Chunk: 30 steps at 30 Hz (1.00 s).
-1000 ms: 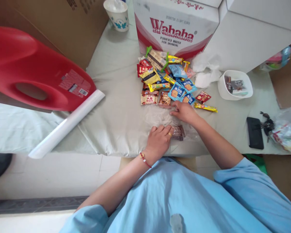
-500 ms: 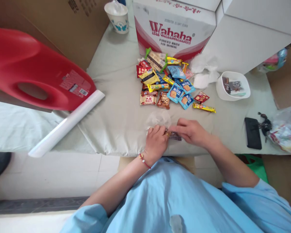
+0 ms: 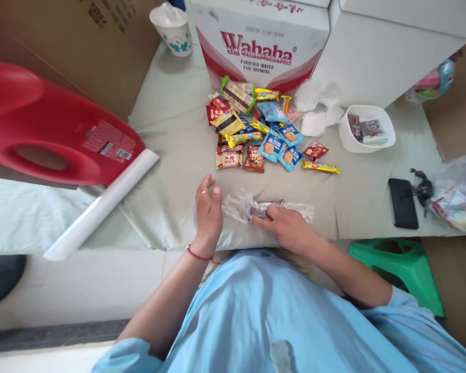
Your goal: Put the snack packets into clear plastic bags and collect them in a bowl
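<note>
Clear plastic film lies crumpled near the front edge of the cloth-covered table, with a dark brown snack packet at its middle; whether the packet is wrapped inside or sits on top, I cannot tell. The right hand has its thumb and forefinger on the packet, but whether they pinch or only press is unclear, and its other fingers are tucked out of sight. The left hand is apart from it, holding nothing, palm turned inward with fingers loosely raised just beside the film's left end.

Beyond the hands, blue sachets, a cookie packet and yellow stick packets belong to a heap whose lower layers are covered. Right of it, a white plastic tub holds a brown packet and a greyish sachet, their print too small to read. A clear plastic bag bulges with blurred, colourful contents beside a black phone. Crumpled clear plastic pokes from the paper cup, and the Wahaha water carton is cut off above. At far left, a red plastic jug runs out of view.
</note>
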Each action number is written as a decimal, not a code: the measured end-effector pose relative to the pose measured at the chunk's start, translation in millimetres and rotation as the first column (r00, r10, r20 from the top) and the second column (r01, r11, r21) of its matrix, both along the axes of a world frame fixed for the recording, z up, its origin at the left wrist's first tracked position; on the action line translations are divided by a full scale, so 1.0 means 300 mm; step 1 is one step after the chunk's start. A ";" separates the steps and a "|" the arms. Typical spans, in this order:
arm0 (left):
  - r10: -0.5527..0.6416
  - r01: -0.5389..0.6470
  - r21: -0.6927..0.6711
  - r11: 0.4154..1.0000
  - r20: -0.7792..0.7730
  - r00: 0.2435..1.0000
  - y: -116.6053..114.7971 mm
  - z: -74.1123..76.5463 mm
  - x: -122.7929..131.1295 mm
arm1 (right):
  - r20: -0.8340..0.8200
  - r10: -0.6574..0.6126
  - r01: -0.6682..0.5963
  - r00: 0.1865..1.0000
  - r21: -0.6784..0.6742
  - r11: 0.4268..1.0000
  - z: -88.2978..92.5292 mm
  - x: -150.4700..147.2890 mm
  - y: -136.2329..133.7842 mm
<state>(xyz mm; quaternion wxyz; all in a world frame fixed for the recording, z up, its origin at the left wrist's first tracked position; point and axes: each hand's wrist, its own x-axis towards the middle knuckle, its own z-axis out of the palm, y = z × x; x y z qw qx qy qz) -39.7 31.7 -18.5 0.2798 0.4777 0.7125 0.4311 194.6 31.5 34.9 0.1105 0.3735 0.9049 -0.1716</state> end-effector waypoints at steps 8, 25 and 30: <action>-0.430 0.374 -0.220 0.901 -0.336 0.838 0.029 0.012 0.051 | -0.020 -0.019 0.018 1.000 -0.032 0.999 -0.013 0.000 0.004; -0.604 0.629 -0.098 0.771 -0.425 0.674 -0.092 0.105 0.234 | -0.655 -0.218 0.063 0.724 -0.252 0.966 -0.085 0.093 -0.029; -0.600 0.675 -0.215 0.706 -0.688 0.408 -0.149 0.051 0.249 | -0.565 -0.547 0.660 0.618 -0.004 0.751 -0.129 0.191 -0.061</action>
